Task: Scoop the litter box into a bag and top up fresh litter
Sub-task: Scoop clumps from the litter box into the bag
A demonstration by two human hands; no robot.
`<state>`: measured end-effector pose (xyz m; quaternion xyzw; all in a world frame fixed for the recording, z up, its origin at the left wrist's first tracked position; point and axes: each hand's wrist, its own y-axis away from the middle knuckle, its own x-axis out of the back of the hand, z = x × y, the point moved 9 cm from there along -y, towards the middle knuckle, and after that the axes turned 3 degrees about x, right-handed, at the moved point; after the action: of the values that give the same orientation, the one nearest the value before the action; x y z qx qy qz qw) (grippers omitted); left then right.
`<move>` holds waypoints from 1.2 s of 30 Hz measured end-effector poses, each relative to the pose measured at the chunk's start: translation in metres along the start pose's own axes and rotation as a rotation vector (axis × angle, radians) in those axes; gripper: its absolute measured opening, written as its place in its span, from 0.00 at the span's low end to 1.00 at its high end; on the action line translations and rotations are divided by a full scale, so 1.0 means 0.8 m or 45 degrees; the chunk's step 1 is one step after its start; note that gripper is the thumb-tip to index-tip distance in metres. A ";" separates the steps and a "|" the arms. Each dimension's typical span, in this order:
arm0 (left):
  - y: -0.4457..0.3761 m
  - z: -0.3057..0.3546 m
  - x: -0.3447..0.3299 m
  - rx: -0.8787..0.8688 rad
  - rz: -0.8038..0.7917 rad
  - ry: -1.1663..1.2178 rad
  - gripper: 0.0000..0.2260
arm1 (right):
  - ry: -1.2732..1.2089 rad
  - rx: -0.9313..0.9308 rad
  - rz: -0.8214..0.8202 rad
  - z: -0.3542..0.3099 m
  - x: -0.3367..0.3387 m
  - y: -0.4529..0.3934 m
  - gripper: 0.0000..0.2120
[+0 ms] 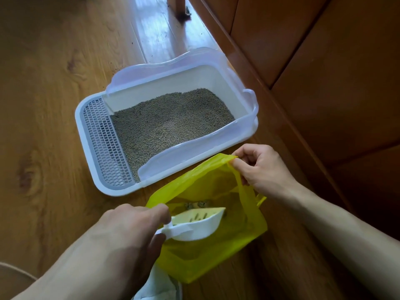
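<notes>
Nearest you, at the bottom edge, a white cloth-like thing (pixel 158 286) shows just under your left forearm; what it is cannot be made out. Your left hand (pixel 132 226) has its grip closed around the handle of the white scoop (pixel 194 224), thumb over the top of the handle. The scoop's slotted bowl reaches into the mouth of the yellow bag (pixel 216 256), tilted toward the far side, and a small dark clump lies inside the bag just past the scoop's leading edge.

Your right hand (pixel 262 167) pinches the upper rim of the yellow bag between thumb and fingers, holding that side up so the mouth stays wide. The bag's lower part rests on the wooden floor (pixel 47 105), and a handle loop of it sticks out just below your right wrist.

Just beyond the bag sits the litter box (pixel 242 135), a white tray with a translucent raised rim on three sides. Grey-brown litter (pixel 168 124) covers its bottom in a fairly even layer. A grey grated step (pixel 106 144) fills the box's left end. The box's right end lies close to the brown wooden panelling (pixel 324 61) that runs along your right. Farther off, a wooden furniture leg (pixel 179 7) stands on the floor.
</notes>
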<state>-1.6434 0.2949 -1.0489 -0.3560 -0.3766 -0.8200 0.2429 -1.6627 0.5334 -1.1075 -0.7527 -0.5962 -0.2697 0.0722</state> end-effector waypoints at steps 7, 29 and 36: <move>0.015 -0.004 0.030 -0.266 0.091 0.169 0.08 | -0.048 0.009 -0.042 0.004 -0.007 -0.003 0.06; -0.019 -0.113 0.120 0.418 0.853 0.362 0.13 | -0.087 0.033 -0.102 0.003 -0.003 0.002 0.05; -0.032 -0.114 0.098 0.417 0.827 0.361 0.14 | -0.050 0.072 -0.105 0.003 0.005 0.007 0.02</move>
<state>-1.7457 0.2279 -1.0424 -0.2962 -0.3329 -0.6706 0.5931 -1.6561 0.5368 -1.1066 -0.7302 -0.6355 -0.2407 0.0705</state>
